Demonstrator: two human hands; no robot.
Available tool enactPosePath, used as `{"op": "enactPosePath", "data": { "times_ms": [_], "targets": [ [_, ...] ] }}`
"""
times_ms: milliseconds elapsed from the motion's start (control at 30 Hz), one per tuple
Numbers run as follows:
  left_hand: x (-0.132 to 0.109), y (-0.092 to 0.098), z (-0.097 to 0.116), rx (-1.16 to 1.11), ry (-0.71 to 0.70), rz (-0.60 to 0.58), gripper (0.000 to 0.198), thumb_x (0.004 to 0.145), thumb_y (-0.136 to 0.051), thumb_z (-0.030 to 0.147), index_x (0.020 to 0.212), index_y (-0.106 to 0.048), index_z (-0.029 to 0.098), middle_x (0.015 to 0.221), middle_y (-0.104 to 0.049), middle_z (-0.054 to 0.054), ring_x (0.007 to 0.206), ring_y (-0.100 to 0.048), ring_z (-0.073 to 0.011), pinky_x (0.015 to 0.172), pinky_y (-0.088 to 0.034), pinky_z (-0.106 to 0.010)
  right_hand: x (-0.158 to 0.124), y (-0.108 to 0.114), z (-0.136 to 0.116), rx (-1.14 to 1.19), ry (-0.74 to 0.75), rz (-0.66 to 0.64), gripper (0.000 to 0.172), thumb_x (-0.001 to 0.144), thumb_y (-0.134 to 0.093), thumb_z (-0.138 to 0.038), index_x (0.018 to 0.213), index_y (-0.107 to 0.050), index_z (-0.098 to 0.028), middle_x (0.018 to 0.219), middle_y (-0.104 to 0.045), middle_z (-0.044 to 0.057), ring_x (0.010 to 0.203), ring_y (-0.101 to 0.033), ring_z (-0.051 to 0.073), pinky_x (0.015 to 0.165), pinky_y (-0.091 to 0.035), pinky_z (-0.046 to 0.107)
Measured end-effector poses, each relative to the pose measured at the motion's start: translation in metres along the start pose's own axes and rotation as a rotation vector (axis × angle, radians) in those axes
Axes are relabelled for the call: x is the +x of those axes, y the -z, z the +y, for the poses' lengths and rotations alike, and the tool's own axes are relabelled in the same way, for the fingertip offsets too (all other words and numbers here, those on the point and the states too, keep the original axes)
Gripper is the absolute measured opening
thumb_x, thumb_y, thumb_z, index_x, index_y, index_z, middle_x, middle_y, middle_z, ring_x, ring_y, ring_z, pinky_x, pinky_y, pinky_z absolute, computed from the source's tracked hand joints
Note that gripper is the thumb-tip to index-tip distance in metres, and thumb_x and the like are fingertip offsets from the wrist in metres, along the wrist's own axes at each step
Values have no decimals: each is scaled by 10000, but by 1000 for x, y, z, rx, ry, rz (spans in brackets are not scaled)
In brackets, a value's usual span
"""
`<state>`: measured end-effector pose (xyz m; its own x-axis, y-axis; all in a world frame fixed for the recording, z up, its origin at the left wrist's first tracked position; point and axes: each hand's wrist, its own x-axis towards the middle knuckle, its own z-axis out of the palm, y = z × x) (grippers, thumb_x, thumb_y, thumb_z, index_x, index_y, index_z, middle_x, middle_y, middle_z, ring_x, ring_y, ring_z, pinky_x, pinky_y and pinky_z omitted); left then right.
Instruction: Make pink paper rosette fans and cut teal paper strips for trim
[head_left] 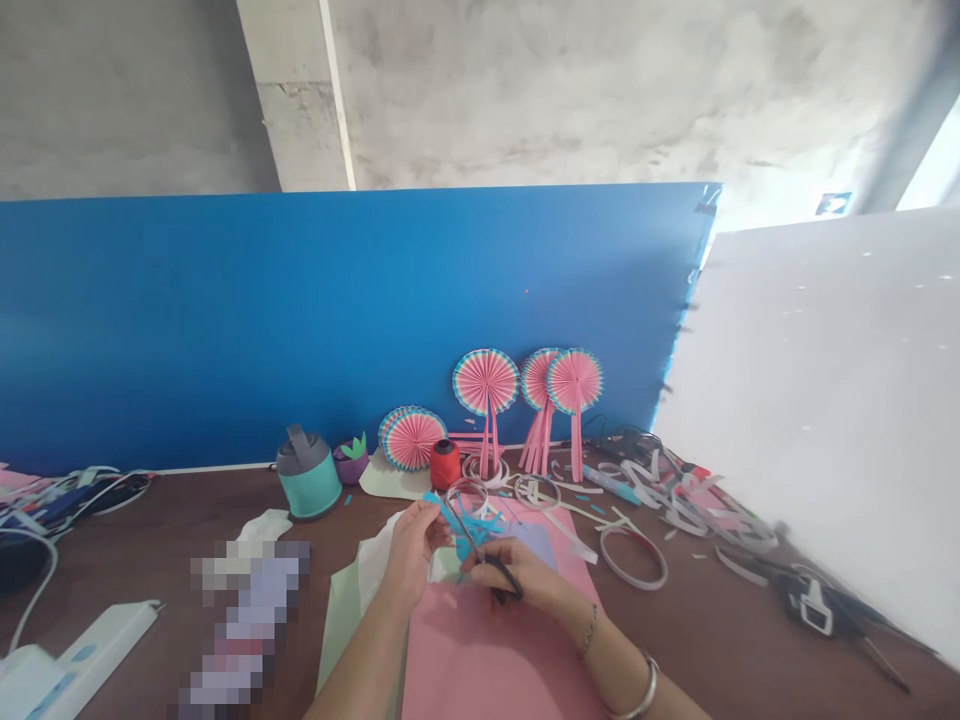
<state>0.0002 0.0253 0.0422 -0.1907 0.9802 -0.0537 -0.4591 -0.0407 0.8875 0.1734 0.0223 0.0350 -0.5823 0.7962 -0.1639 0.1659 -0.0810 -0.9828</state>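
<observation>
My left hand [411,552] pinches a strip of blue paper [450,514] above a pink sheet [480,660] on the brown table. My right hand [525,578] is closed round the black handles of a pair of scissors [487,562], whose blades point up into the blue paper. Small blue offcuts lie just beyond the blades. A pale green sheet [341,615] lies under the pink one, on its left side.
Pink pleated paper fans [486,385] lean on a blue partition [300,320]. Nearby stand a red thread spool [445,464], a teal container [307,475], tape rings [634,555] and paper scraps. A glue gun [817,605] lies right, a white device [67,660] left.
</observation>
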Motion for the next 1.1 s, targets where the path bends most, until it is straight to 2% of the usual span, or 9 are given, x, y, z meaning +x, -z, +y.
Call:
{"op": "enactPosePath", "data": {
  "times_ms": [167,533,800,1100],
  "targets": [
    [-3,-3,-2,35,16,-36,299,583,-766,365,601,-534,177,550,-566,34,511,-545,-113,520,-454,-244,-1,-1,-1,-4,21,1,221,694,-650,-394,789,-684,-198,504,-541,-47,453,-462,99,466,-341,217],
    [-5,-6,-3,90,16,-56,297,595,-756,372,575,-530,180,523,-568,27,502,-547,-117,525,-440,-243,-3,-1,-7,15,27,24,254,665,-679,-443,741,-666,-201,467,-457,-65,438,-421,98,485,-350,231],
    [-5,-8,-5,87,20,-53,300,589,-760,382,570,-539,180,531,-570,23,515,-551,-121,533,-448,-245,0,0,0,-19,16,46,270,694,-688,-480,723,-666,-213,472,-482,-53,444,-451,113,480,-350,238],
    [-6,-8,-4,58,31,-53,307,594,-766,379,576,-534,179,538,-573,23,523,-554,-117,534,-457,-242,2,1,3,-11,84,20,340,684,-694,-525,768,-657,-198,488,-492,-54,429,-433,98,465,-344,228]
  ]
}}
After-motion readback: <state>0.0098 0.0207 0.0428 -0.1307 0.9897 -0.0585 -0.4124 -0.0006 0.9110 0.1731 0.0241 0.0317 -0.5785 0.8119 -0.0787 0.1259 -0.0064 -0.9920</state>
